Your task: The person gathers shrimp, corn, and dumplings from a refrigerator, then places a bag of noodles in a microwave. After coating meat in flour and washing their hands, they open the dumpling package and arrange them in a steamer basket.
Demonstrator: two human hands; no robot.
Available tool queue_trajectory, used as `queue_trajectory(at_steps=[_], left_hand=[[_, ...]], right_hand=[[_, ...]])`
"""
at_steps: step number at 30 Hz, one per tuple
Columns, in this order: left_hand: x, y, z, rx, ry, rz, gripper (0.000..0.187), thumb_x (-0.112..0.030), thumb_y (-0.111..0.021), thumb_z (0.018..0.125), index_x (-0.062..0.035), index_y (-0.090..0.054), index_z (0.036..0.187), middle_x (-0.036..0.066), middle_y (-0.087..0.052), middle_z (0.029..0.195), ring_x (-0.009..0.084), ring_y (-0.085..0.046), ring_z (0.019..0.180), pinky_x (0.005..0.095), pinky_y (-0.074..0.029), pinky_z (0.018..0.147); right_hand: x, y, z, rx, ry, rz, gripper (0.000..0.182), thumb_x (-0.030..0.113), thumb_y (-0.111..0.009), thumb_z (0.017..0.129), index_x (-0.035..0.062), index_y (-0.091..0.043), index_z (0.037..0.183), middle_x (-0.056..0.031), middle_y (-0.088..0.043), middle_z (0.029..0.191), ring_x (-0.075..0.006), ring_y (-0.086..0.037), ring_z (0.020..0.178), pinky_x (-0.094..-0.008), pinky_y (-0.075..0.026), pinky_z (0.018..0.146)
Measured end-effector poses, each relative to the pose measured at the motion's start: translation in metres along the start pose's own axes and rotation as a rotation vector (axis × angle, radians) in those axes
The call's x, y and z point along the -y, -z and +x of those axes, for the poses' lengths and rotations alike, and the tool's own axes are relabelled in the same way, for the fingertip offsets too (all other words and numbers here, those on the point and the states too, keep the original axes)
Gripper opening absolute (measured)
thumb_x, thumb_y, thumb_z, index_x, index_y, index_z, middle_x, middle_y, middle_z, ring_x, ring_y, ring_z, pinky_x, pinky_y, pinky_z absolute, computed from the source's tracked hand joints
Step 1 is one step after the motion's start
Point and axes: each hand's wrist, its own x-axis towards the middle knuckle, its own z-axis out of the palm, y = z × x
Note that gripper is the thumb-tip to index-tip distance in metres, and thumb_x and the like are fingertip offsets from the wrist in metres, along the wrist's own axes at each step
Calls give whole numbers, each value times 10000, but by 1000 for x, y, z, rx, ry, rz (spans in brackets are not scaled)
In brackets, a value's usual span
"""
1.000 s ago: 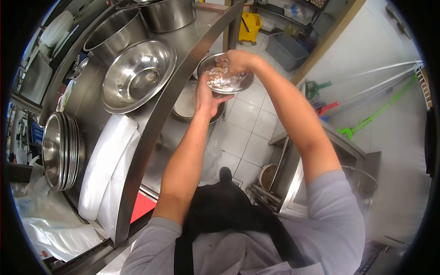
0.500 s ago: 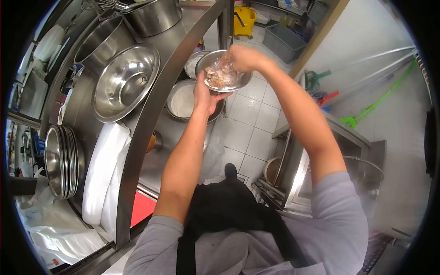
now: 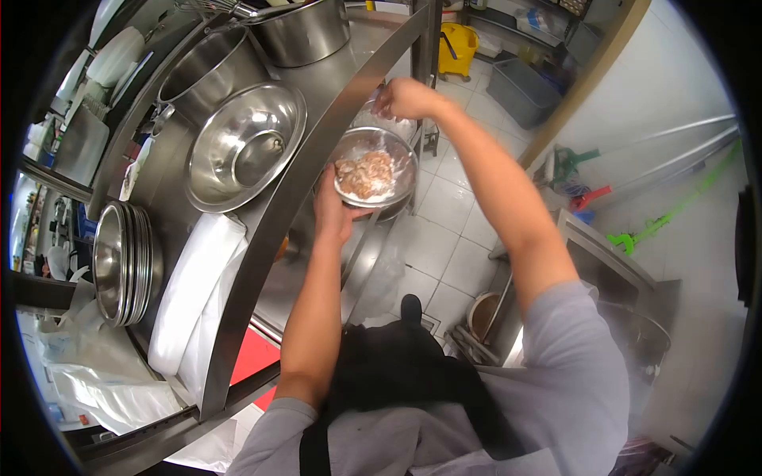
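Observation:
My left hand [image 3: 333, 210] grips a steel mixing bowl [image 3: 409, 178] by its near left side, the thumb at the rim. In that bowl lie pieces of raw meat [image 3: 365, 173] dusted with white powder. My right hand [image 3: 409, 100] is just beyond the bowl's far rim, over a second bowl [image 3: 381, 120] that is partly hidden. Its fingers are curled downward and bunched together; whatever they may hold is hidden. The held bowl covers most of what stands beneath it.
To the left, a steel shelf [image 3: 349, 79] carries a wide bowl [image 3: 208, 159], deep pots [image 3: 305, 36] and stacked bowls [image 3: 111, 262]. A yellow mop bucket [image 3: 456, 47] and grey tub [image 3: 520, 91] stand on the tiled floor. A sink counter [image 3: 587, 254] is at right.
My right hand has left the meat and moved beyond the bowl to the second bowl. My left hand has tilted the held bowl and brought it nearer.

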Motion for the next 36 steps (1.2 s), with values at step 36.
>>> queue_trajectory(at_steps=[36], left_hand=[[34, -117, 51, 299, 79, -49, 625, -483, -258, 1011, -9, -325, 1411, 213, -481, 1351, 368, -567, 1164, 581, -534, 882]], right_hand=[[-22, -11, -82, -181, -387, -415, 564, 224, -729, 703, 208, -634, 1258, -191, -679, 1093, -323, -651, 1040, -422, -511, 910]])
